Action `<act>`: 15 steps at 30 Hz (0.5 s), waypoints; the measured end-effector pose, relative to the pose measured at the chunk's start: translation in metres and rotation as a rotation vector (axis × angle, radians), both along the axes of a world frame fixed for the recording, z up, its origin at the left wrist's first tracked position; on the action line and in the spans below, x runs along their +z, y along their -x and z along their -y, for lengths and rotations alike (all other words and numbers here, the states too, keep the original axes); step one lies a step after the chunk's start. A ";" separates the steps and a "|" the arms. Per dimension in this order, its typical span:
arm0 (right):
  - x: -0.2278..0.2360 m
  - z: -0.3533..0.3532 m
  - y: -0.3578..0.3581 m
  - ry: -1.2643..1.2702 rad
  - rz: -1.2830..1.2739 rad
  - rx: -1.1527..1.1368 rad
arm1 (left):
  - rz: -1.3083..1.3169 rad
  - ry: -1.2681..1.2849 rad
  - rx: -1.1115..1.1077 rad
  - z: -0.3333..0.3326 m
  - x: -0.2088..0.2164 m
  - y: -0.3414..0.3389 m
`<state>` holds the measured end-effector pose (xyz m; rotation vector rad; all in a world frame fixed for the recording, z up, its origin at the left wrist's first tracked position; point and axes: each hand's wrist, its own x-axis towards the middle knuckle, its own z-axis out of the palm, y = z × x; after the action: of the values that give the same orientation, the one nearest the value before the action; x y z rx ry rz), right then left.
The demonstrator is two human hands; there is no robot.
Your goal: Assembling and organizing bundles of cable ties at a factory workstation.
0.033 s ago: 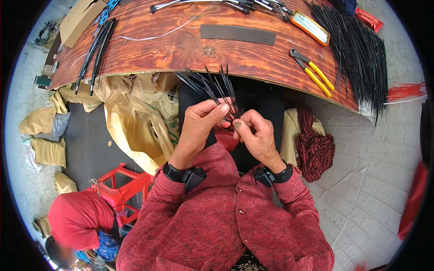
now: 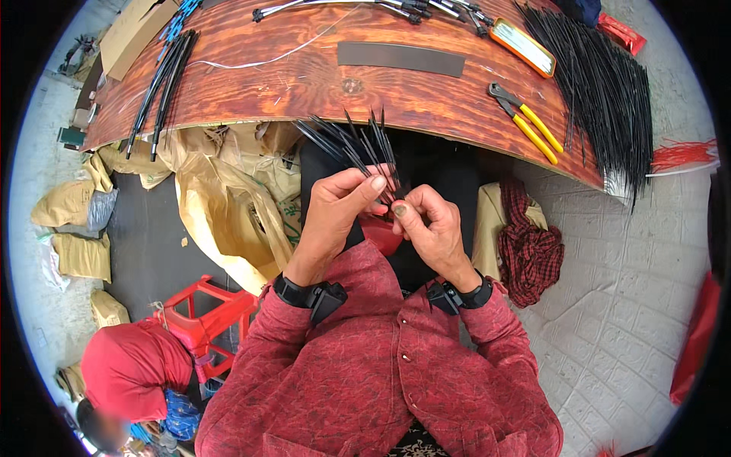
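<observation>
A fanned bunch of thin black strips (image 2: 364, 145) with pointed ends rises between my hands, just past the table's near edge. My left hand (image 2: 340, 204) is closed, its thumb and fingers pinching the bunch partway down. Close beside it, my right hand (image 2: 432, 222) is closed too, thumb against forefinger at the lower ends of the same strips. What exactly lies under the right fingertips is mostly hidden. Something red (image 2: 381, 234) shows below the hands, in front of my jacket.
On the wooden table (image 2: 266, 87) lie yellow-handled nippers (image 2: 525, 122), a flat dark strip (image 2: 400, 59), an orange-rimmed case (image 2: 524, 47) and a large black strip pile (image 2: 609, 99). More black rods (image 2: 164, 91) lie left. Brown sacks (image 2: 221, 206) and a red stool (image 2: 205, 305) stand below.
</observation>
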<state>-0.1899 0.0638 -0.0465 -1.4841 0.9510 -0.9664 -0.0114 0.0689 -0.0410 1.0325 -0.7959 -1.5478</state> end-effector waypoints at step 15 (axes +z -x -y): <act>-0.005 0.007 0.004 0.019 -0.003 -0.015 | 0.009 -0.015 -0.014 0.003 0.003 0.005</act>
<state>-0.1934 0.0571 -0.0512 -1.4965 0.9593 -0.9870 -0.0159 0.0659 -0.0377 1.0476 -0.8009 -1.5636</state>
